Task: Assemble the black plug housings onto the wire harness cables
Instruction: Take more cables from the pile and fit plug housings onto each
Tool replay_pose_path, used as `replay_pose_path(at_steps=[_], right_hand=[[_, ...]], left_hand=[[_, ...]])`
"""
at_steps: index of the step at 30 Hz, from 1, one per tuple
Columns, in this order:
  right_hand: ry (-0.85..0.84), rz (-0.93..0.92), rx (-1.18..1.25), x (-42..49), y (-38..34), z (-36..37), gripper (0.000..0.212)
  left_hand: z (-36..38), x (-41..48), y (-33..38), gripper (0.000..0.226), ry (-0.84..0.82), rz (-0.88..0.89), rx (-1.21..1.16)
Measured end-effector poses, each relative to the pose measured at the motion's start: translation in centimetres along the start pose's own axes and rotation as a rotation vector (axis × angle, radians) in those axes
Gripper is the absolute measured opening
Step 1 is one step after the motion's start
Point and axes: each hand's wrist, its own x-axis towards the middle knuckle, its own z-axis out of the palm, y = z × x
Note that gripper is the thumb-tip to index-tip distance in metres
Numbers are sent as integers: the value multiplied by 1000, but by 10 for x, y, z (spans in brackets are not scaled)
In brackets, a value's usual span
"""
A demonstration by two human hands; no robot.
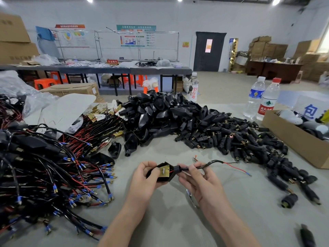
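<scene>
Hands, left [147, 177] and right [199, 179], around half-hidden plug housing [170, 176], cable [211, 163]

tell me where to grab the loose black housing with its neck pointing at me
Probably by its narrow tubular neck, coming from the near side. The loose plug housing lies with that neck pointing toward you and free, while its wide end seems to sit against the pile.
</scene>
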Motion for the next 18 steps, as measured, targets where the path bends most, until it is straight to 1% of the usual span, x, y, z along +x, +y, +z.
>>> replay_pose_path(at_steps=[2,4,7,10,15,18], right_hand=[[36,43,-2,1,-1,1,29],[119,69,40,4,-4,1,37],[270,27,164,8,-12,-4,43],[368,-31,228,10,-17,-15,36],[397,-59,261,10,-21,-23,20],[430,-86,239,11,-23,-27,18]], left_hand=[[-3,1,0,8,-3,19,-26],[-5,1,1,10,1,37,-56],[-6,3,2,13,18,40,-91],[-7,4,2,14,19,37,-88],[-9,8,-2,15,44,40,-48],[-12,10,-4,15,86,67,-25]])
